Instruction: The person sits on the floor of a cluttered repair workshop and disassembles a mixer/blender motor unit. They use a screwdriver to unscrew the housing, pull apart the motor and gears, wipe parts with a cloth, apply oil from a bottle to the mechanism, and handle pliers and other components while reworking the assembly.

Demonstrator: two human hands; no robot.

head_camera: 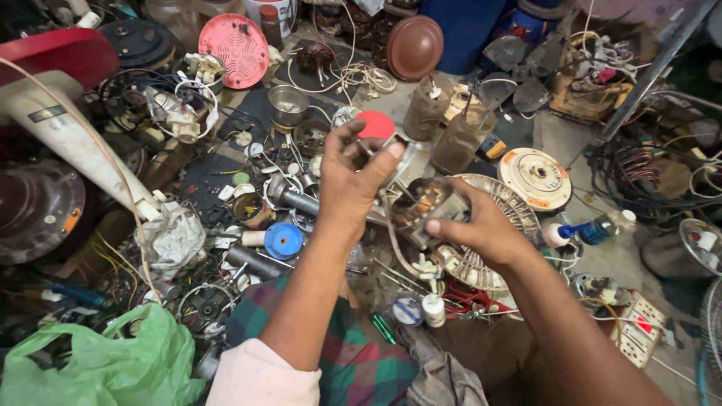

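My right hand [481,229] grips a small electric motor [421,207] with copper windings, held up over the cluttered floor. My left hand [353,177] is raised just above and left of it, fingers pinched on a thin metal part and wires [387,150] that run down to the motor. A pale wire [398,252] loops down from the motor toward my lap. My knee in green and red checked cloth [353,353] sits below the hands.
The floor is strewn with parts: a round fan grille [489,263], blue cap [283,240], red disc [376,124], pink round cover [239,45], steel cup [288,104], white rotor plate [535,177], green plastic bag [113,365], white socket strip [639,327], spray bottle [583,231].
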